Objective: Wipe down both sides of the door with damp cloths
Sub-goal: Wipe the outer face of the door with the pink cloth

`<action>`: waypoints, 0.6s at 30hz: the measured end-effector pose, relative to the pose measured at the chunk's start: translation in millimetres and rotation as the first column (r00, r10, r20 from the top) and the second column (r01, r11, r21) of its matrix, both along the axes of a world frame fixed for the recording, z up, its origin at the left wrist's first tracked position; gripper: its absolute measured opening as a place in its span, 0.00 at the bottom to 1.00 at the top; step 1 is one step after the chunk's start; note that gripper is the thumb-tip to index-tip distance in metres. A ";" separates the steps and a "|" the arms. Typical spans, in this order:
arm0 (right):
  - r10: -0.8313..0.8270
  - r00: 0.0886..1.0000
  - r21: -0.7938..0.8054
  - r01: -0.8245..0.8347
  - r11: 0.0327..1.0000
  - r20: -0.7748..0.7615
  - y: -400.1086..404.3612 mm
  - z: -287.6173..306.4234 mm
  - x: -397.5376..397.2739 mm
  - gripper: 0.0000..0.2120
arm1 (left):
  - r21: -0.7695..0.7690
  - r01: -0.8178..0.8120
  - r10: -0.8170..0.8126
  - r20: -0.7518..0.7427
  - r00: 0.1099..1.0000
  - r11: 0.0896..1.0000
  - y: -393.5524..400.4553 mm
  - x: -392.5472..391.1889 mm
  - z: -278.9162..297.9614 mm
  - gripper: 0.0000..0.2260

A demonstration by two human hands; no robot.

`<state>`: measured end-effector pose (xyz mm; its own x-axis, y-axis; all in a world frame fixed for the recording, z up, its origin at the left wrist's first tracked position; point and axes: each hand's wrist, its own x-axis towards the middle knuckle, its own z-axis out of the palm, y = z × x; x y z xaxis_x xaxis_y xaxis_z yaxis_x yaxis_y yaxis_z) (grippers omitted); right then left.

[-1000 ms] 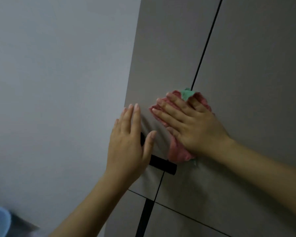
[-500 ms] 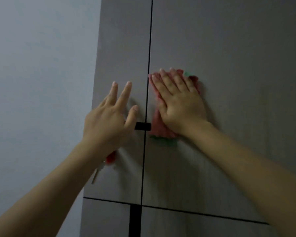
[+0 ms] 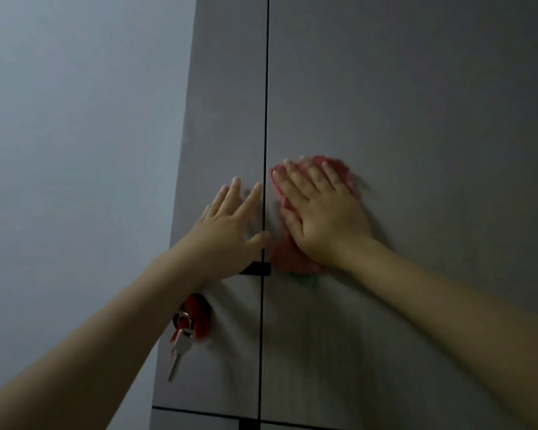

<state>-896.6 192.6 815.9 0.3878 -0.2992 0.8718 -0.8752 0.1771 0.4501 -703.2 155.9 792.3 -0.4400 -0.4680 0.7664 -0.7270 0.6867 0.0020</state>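
A grey door (image 3: pixel 401 103) with a thin black vertical groove fills the right of the view. My right hand (image 3: pixel 320 215) lies flat with straight fingers on a pink cloth (image 3: pixel 284 259), pressing it against the door just right of the groove. A green corner of the cloth shows below the palm. My left hand (image 3: pixel 227 225) lies flat on the door's narrow left strip, fingers spread, thumb at the groove. It partly covers a short black bar (image 3: pixel 257 269) on the door.
A silver key (image 3: pixel 180 349) hangs from a red fob in the lock (image 3: pixel 196 311) below my left wrist. A pale blue-grey wall (image 3: pixel 75 150) runs along the door's left edge. A horizontal black groove crosses the door near the bottom.
The view has levelled out and dropped, bringing the key and lock into sight. Relative to the black bar, both hands and the cloth stay much as before, flat on the door.
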 end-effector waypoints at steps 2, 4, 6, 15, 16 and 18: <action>0.012 0.992 0.110 0.002 0.994 -0.129 13.4 -1.1 -22.0 0.27 | 0.067 0.067 -0.064 -0.043 0.997 0.996 -4.5 -4.0 2.1 0.34; 0.000 0.990 0.102 0.015 0.995 -0.140 22.9 8.1 -33.9 0.28 | 0.087 0.069 -0.063 -0.068 0.996 0.994 -6.0 -6.5 1.4 0.34; -0.006 0.994 0.095 0.017 0.995 -0.109 25.8 9.2 -33.8 0.28 | 0.078 0.043 -0.034 -0.111 0.993 0.996 1.3 -11.4 0.2 0.33; 0.252 0.965 0.241 -0.261 0.935 0.070 75.4 29.1 -53.2 0.29 | -0.207 0.195 -0.243 -0.242 0.939 0.959 69.0 -106.8 -7.9 0.27; 0.158 0.987 0.198 -0.160 0.967 0.027 82.0 27.1 -65.8 0.28 | -0.198 0.174 -0.218 -0.232 0.948 0.965 68.2 -120.2 -5.3 0.29; 0.005 1.000 0.114 -0.007 0.993 0.023 94.3 18.5 -93.5 0.24 | -0.137 0.086 -0.122 -0.283 0.951 0.987 60.0 -143.7 0.9 0.29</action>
<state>-990.1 287.0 834.4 0.3701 -0.3948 0.8409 -0.8865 0.1204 0.4467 -846.9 215.8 793.2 -0.2318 -0.3267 0.9163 -0.6320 0.7666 0.1135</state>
